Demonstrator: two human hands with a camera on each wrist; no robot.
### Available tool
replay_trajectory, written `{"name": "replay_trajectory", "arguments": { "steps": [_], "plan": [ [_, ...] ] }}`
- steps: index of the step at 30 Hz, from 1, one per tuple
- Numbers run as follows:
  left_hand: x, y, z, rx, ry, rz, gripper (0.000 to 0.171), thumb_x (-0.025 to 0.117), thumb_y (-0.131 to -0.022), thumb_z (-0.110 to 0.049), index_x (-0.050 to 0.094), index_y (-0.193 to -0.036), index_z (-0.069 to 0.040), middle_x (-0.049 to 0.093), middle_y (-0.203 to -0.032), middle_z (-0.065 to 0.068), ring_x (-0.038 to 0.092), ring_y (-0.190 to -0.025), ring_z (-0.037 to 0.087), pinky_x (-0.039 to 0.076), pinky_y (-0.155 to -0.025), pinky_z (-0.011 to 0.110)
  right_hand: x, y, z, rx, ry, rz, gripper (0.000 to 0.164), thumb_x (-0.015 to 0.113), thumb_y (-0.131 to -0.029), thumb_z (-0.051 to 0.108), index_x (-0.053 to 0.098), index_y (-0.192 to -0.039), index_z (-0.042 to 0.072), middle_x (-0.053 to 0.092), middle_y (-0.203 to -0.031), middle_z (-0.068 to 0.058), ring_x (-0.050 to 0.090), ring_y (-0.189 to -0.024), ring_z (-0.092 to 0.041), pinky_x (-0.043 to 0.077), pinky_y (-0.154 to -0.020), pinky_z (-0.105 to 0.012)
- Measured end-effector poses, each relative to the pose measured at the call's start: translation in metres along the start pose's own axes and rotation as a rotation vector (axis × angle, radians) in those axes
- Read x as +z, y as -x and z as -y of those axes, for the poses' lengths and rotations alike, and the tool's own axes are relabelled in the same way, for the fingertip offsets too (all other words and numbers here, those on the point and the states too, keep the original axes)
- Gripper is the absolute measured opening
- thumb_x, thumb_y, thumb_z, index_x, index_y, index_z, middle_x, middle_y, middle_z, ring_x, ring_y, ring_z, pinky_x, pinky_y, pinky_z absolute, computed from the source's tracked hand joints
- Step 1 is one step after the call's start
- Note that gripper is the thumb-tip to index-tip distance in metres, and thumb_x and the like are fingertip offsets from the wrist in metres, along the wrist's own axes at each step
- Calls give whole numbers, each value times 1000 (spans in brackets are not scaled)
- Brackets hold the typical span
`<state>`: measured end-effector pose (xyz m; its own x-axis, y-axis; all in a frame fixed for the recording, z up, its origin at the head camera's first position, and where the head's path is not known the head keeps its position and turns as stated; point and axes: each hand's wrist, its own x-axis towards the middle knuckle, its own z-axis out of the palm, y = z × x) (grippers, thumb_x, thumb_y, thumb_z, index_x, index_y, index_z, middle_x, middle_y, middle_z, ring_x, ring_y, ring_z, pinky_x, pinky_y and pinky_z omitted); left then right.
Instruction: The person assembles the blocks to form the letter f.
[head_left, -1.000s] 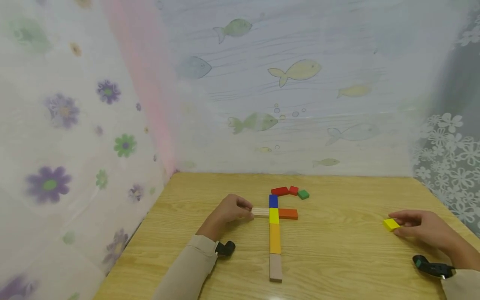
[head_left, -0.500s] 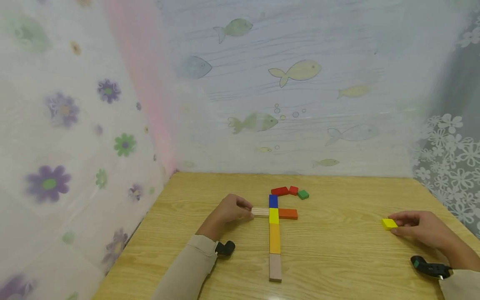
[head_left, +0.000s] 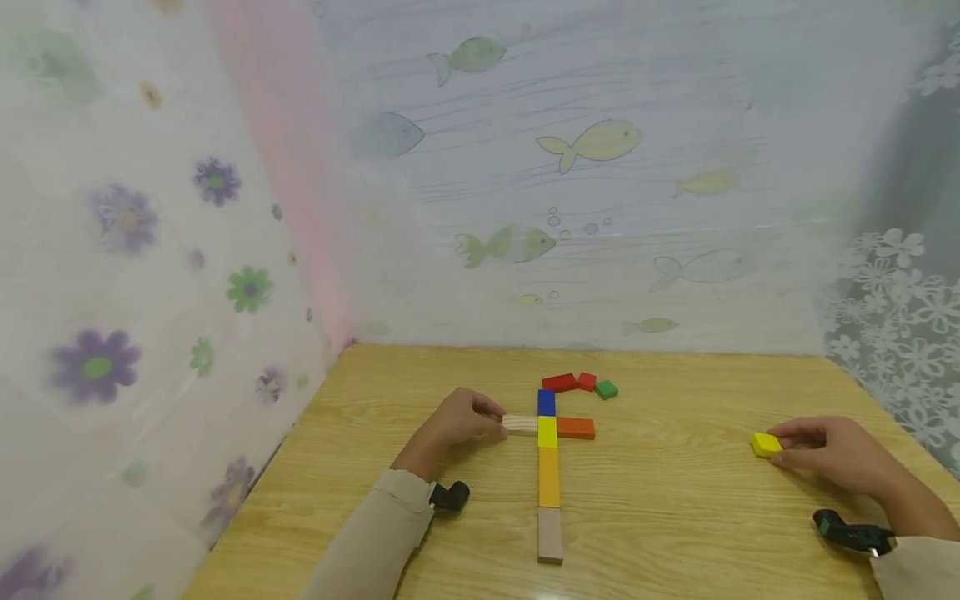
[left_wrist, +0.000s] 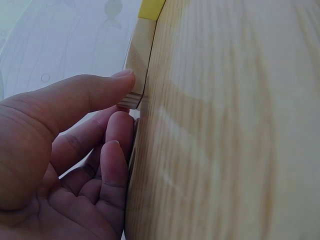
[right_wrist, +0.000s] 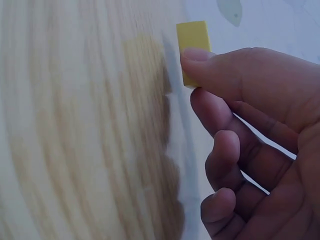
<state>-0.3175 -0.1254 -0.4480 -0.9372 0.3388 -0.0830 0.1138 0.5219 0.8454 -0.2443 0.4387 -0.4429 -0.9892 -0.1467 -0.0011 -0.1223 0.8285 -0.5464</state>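
My left hand [head_left: 465,419] pinches the outer end of a plain pale wooden block [head_left: 521,423], thumb on one side and finger on the other. That block's inner end meets a yellow block [head_left: 548,432] in a column of blocks. Above the yellow one lies a blue block [head_left: 547,402]; below it come an orange-yellow block [head_left: 549,477] and a greyish-tan block [head_left: 550,534]. An orange-red block [head_left: 575,428] juts out to the right. Over at the right, my right hand [head_left: 843,454] holds a small yellow block [right_wrist: 194,37] between thumb and index finger, raised off the tabletop.
Behind the blue block, a dark red block [head_left: 559,382], a small red block [head_left: 587,381] and a green block [head_left: 606,389] run in a line to the right. The wooden table [head_left: 675,500] ends at a fish-patterned curtain [head_left: 600,208]; a flowered curtain [head_left: 165,333] hangs on the left.
My right hand has moved a little to the left with the small yellow block. The left hand and the laid-out blocks have stayed in place.
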Motion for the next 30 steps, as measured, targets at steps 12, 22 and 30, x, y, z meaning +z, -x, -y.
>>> {"name": "replay_trajectory", "arguments": {
  "steps": [12,22,30],
  "plan": [
    [1,-4,5,3,-1,0,29,88,-84,-22,80,-109,-12,74,-105,1,65,-95,18,56,-88,37,0,-6,26,-56,-28,-22,51,78,-93,35,69,-129,0,72,-112,-10,60,-84,3,55,-68,-26],
    [0,-5,5,19,3,4,29,88,-84,-21,80,-110,-12,75,-105,1,66,-96,18,57,-89,38,4,-20,45,-108,-32,-67,49,78,-94,34,70,-130,2,72,-109,-7,61,-85,1,53,-68,-27],
    [1,-4,5,25,-1,5,28,87,-84,-20,80,-109,-11,74,-105,1,65,-96,18,57,-88,37,12,-34,68,-125,-91,-75,51,78,-94,35,69,-131,2,71,-116,-14,61,-86,-5,54,-69,-27]
  ]
}}
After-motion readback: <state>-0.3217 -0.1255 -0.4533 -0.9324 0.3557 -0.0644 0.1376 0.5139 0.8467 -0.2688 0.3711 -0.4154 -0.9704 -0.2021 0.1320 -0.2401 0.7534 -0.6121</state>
